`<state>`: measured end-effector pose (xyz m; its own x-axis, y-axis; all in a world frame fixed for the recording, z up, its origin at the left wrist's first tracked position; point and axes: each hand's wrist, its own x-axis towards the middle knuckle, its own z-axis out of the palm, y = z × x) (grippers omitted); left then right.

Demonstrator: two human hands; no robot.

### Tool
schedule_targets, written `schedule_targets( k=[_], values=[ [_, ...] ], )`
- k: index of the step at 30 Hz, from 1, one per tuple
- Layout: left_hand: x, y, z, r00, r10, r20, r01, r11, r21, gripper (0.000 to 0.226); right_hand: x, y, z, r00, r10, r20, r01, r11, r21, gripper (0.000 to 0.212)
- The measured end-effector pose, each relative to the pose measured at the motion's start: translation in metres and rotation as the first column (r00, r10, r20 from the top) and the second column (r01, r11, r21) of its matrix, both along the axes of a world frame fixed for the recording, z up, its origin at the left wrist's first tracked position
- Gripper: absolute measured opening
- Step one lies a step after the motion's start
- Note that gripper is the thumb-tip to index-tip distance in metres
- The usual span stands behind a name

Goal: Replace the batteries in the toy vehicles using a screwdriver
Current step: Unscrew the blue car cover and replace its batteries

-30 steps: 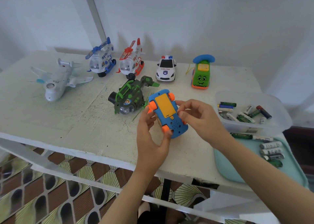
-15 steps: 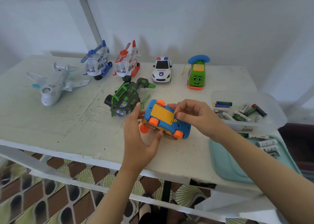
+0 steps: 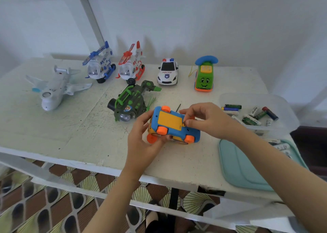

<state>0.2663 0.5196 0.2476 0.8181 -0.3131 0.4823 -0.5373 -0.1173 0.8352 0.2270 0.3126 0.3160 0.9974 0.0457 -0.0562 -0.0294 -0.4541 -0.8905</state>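
Blue, wheels up, the toy car point(image 3: 174, 125) sat at centre frame just above the table point(image 3: 74, 132), left hand point(image 3: 141, 135) clasping its front, right hand point(image 3: 201, 119) pinching the yellow cover point(image 3: 169, 120). Best keep the car steady and lift the cover's edge evenly.

left hand point(image 3: 141, 140): bare, no glove | right hand point(image 3: 208, 121): bare | forearms: sleeveless

The toy car point(image 3: 174, 126) between the hands is blue with a yellow panel and orange wheels. Left of the left hand point(image 3: 143, 140) lies a dark green helicopter point(image 3: 131, 102) with bright green trim. Beyond the right hand point(image 3: 206, 120) sits a green, orange-based phone car point(image 3: 204, 78); beneath its forearm, a teal tray point(image 3: 242, 165).
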Motion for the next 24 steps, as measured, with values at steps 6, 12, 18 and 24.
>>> schedule_targets(
  k=[6, 12, 18, 24],
  values=[
    [0.0022, -0.0031, -0.0076, 0.999, 0.022, 0.037, -0.022, 1.000, -0.021, 0.069, 0.0010, -0.0040, 0.0017, 0.997, 0.025, -0.070, -0.023, 0.999, 0.029, 0.022],
    [0.0039, -0.0023, -0.0103, 0.997, 0.026, 0.068, -0.026, 1.000, 0.004, 0.070, 0.0023, -0.0042, 0.0054, 0.996, 0.044, -0.075, -0.047, 0.998, -0.031, 0.023],
    [0.0014, -0.0027, -0.0085, 0.997, 0.035, 0.072, -0.035, 0.999, 0.002, 0.070, 0.0018, -0.0008, 0.0076, 0.998, 0.059, -0.027, -0.061, 0.990, -0.126, 0.025],
    [0.0021, -0.0025, -0.0088, 0.994, 0.039, 0.101, -0.039, 0.999, 0.001, 0.067, -0.0008, 0.0028, 0.0076, 0.994, 0.067, 0.085, -0.043, 0.966, -0.254, 0.029]
  ],
)
